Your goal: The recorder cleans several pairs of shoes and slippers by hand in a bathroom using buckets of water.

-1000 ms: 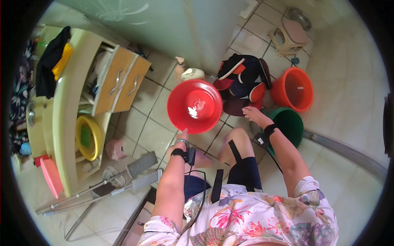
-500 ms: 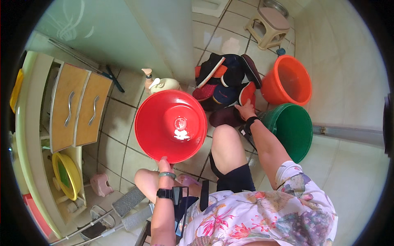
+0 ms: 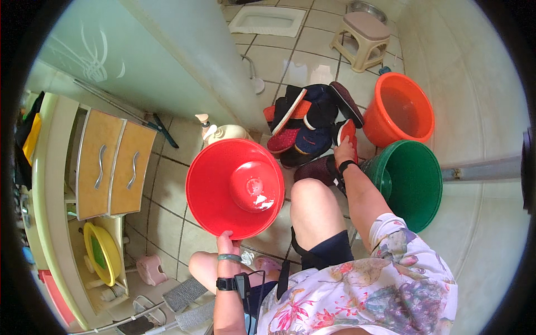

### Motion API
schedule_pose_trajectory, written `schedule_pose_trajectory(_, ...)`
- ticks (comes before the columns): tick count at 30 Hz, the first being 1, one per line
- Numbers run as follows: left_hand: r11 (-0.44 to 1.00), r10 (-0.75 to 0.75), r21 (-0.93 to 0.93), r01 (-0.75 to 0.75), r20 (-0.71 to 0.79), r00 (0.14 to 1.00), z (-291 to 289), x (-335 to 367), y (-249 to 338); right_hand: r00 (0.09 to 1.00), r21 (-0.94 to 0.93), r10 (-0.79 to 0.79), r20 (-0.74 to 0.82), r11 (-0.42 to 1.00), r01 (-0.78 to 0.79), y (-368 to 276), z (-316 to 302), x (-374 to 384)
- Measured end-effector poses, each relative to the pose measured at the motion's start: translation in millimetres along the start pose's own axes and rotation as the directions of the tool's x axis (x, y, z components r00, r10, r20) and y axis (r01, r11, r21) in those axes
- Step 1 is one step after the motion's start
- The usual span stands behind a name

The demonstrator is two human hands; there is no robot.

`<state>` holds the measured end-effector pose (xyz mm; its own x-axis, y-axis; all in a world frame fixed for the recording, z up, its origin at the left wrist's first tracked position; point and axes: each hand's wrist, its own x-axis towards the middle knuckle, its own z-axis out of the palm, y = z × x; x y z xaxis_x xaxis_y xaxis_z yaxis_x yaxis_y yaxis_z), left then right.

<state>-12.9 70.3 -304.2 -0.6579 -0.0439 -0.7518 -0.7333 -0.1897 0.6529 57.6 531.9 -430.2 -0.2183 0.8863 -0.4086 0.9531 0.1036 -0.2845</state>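
Note:
My left hand (image 3: 225, 244) grips the near rim of a red plastic basin (image 3: 209, 192). The basin is tilted, and its inside shines wet around a pale spot on the bottom. On the floor ahead lies a heap of dark, navy and red shoes, with a black shoe with a white sole edge (image 3: 288, 111) on top. My right hand (image 3: 346, 149) is closed on a red shoe (image 3: 344, 130) at the heap's right side. Below that hand lies a dark maroon shoe (image 3: 316, 170), partly behind my knee.
An orange bucket (image 3: 397, 109) and a green bucket (image 3: 413, 187) stand at the right by the wall. Pump bottles (image 3: 229, 133) are behind the basin. A stool (image 3: 363, 42) stands at the far right. Wooden drawers (image 3: 100, 164) and a yellow basin (image 3: 109, 251) are at the left.
My right hand has moved farther onto the red shoe. The red basin's tilt has changed, with my left hand still on its rim. The whole view has shifted slightly.

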Motion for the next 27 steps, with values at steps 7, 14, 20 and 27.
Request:
schedule_pose_trajectory(7, 0.998, -0.067, 0.007, 0.067, 0.048, 0.997, -39, 42, 10, 0.981, 0.591, 0.064, -0.181, 0.805, 0.057, -29, -18, -7)
schedule_pose_trajectory(14, 0.996, 0.071, 0.057, -0.068, -0.051, 0.996, -71, 38, 62, 0.935, 0.937, -0.142, 0.326, -0.082, -0.339, -9, -59, -75)
schedule_pose_trajectory(20, 0.99, 0.126, 0.078, -0.119, -0.103, 0.987, -110, 66, 99, 0.841, 0.873, -0.302, 0.448, -0.055, -0.485, 1, -94, -120)
schedule_pose_trajectory(27, 0.998, 0.032, -0.053, -0.039, -0.134, 0.99, -129, 86, 107, 0.615, 0.859, -0.632, 0.472, 0.174, -0.481, -12, -154, -169)
